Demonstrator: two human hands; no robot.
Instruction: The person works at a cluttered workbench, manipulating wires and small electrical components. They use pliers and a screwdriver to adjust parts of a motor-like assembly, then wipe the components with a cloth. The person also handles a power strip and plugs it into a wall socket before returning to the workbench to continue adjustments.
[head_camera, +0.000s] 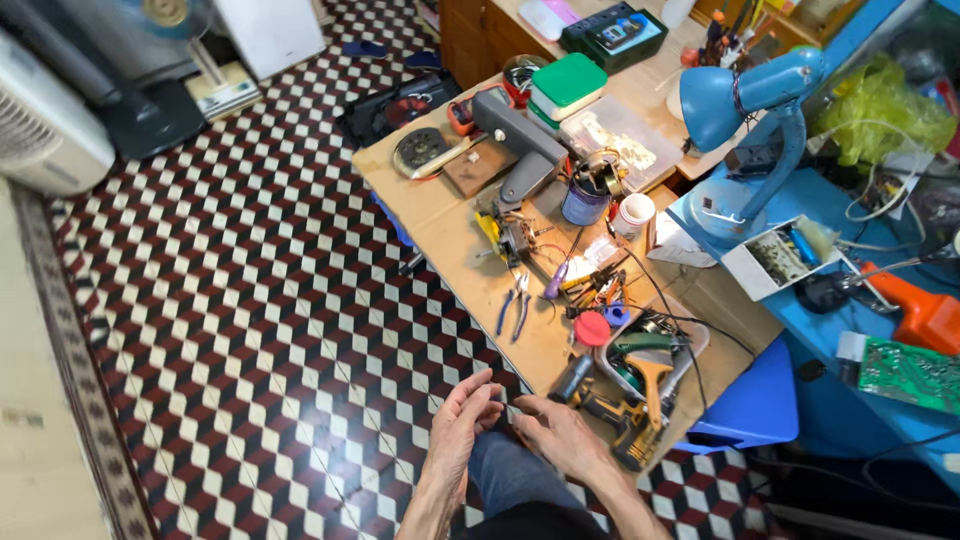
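The left hand (462, 425) and right hand (553, 432) met fingertip to fingertip above the lap, pinching something too small to make out (a dark speck at most). Both forearms were cut off by the frame's bottom edge. A yellow drill (612, 418) lay just beside the right hand, on the desk (450, 240).

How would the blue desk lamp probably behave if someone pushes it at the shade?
The blue desk lamp would likely tip rather than slide: its big shade sits high on a bent neck, above a round base. The base stands near the blue table's edge, so a fall looks possible. The neck probably flexes slightly.
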